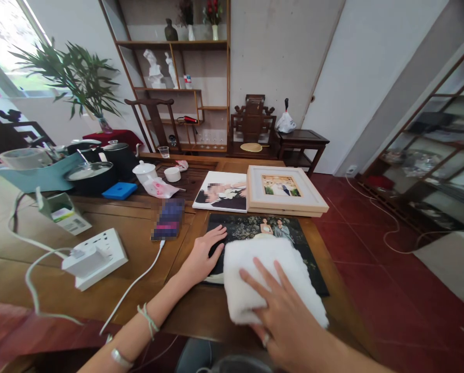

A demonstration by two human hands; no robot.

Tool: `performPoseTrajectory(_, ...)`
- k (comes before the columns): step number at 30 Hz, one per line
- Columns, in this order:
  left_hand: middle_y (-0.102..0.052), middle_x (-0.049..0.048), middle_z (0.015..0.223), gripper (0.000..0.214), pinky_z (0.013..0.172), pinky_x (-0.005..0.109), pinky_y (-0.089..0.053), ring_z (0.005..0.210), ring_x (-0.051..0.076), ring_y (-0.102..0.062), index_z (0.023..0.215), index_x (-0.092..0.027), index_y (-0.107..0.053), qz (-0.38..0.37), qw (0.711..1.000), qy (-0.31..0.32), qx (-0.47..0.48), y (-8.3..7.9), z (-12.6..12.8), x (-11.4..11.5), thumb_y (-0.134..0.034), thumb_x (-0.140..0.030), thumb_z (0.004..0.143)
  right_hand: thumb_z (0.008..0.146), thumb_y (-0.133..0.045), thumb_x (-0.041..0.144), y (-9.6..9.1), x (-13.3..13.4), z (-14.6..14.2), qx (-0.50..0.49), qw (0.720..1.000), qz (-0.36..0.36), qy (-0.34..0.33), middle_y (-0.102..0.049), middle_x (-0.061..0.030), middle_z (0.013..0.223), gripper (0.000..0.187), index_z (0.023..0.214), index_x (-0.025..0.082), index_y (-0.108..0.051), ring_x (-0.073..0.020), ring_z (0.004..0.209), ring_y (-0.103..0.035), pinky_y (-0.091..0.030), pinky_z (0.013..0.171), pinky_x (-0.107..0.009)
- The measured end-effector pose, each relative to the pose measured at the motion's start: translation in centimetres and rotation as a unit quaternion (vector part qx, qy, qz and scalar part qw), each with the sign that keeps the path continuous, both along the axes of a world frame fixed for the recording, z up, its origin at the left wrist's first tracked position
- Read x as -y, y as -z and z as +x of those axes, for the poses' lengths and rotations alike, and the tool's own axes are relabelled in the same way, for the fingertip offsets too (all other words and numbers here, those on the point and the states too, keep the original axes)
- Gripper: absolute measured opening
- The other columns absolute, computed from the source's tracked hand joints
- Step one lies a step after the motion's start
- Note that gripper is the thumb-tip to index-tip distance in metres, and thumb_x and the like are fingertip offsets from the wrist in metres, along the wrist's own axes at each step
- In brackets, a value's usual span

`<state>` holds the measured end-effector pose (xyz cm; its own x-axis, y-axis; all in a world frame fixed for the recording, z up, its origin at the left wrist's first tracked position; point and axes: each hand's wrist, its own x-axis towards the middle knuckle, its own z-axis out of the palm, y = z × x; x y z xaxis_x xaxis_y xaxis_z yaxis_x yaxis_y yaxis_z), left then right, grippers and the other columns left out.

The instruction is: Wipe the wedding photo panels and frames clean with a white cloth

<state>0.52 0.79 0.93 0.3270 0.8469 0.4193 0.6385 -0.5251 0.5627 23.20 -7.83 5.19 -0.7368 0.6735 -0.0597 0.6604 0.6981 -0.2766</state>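
Left hand (205,253), spread, nine o'clock on one photo panel (304,235) — right hand (284,311), spread, atop one towel (266,249). One print (232,196), eleven o'clock.

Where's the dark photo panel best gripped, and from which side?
Probably its bare right edge, coming from the right: the dark photo panel lies flat, the left hand rests at its left side, and the white cloth covers much of its middle.

Fluffy cloth (296,272), glossy wd. tbl. (136,220)
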Motion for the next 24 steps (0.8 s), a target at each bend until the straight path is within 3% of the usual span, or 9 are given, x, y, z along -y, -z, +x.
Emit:
performPoseTrajectory(3,-0.062,0.0117,0.124,0.031,0.104,0.047,-0.041,0.124,0.025,-0.050,0.113,-0.017,-0.064,-0.003,1.000,-0.001,0.002,0.0,0.0,0.0,-0.046,-0.021,0.088,0.080,-0.056,0.027,-0.5,1.8,0.1,0.028,0.999,-0.040,-0.025,-0.018,-0.0007,0.153,0.022,0.095,0.023,-0.072,-0.0418,0.137,-0.003,-0.006,0.104,-0.071)
performPoseTrajectory(5,-0.062,0.0111,0.124,0.031,0.103,0.048,-0.041,0.124,0.025,-0.051,0.113,-0.017,-0.064,-0.006,1.000,-0.001,0.007,0.0,0.1,0.0,-0.047,-0.022,0.088,0.081,-0.053,0.022,-0.6,1.2,0.3,0.020,0.999,-0.035,-0.003,-0.022,0.0012,0.152,0.027,0.102,0.026,-0.069,-0.0376,0.138,-0.008,-0.008,0.106,-0.068)
performPoseTrajectory(9,-0.062,0.0110,0.124,0.030,0.103,0.048,-0.041,0.124,0.025,-0.051,0.113,-0.018,-0.064,-0.004,1.000,-0.003,0.006,0.0,0.1,0.1,-0.047,-0.023,0.089,0.091,-0.041,0.025,-0.3,-3.3,1.0,-0.032,0.995,0.025,0.091,-0.032,0.0025,0.149,0.033,0.115,0.030,-0.063,-0.0303,0.139,-0.013,-0.010,0.108,-0.062)
performPoseTrajectory(12,-0.061,0.0108,0.126,0.033,0.105,0.046,-0.040,0.125,0.023,-0.050,0.116,-0.017,-0.062,-0.015,1.000,-0.006,0.011,-0.2,0.1,0.2,-0.042,-0.027,0.092,0.094,-0.037,0.030,-0.1,-7.4,0.6,-0.015,0.990,0.042,0.135,-0.034,-0.0013,0.148,0.037,0.126,0.027,-0.056,-0.0325,0.139,-0.014,-0.014,0.105,-0.065)
performPoseTrajectory(15,-0.055,0.0098,0.133,0.040,0.108,0.042,-0.036,0.128,0.020,-0.046,0.126,-0.017,-0.054,-0.028,0.998,-0.028,0.044,-0.6,0.1,0.5,-0.033,-0.032,0.095,0.095,-0.034,0.031,-0.1,-9.7,-1.1,0.004,0.990,0.045,0.135,-0.031,-0.0033,0.149,0.040,0.131,0.026,-0.051,-0.0357,0.138,-0.012,-0.014,0.101,-0.070)
performPoseTrajectory(20,-0.043,0.0120,0.144,0.054,0.111,0.039,-0.029,0.134,0.021,-0.037,0.139,-0.013,-0.038,-0.016,0.992,-0.051,0.112,-0.4,-0.2,0.8,-0.023,-0.043,0.096,0.093,-0.038,0.034,0.1,-8.0,-4.4,-0.020,0.998,0.048,0.048,-0.029,-0.0012,0.150,0.035,0.116,0.024,-0.063,-0.0356,0.139,-0.008,-0.004,0.105,-0.067)
performPoseTrajectory(24,-0.041,0.0124,0.145,0.064,0.112,0.041,-0.027,0.134,0.023,-0.037,0.142,-0.014,-0.033,-0.013,0.992,-0.038,0.120,0.0,-0.5,0.7,-0.015,-0.053,0.094,0.092,-0.041,0.033,0.1,-4.8,-4.3,-0.047,0.997,0.055,-0.035,-0.031,-0.0011,0.149,0.032,0.102,0.021,-0.069,-0.0341,0.139,-0.008,-0.003,0.107,-0.066)
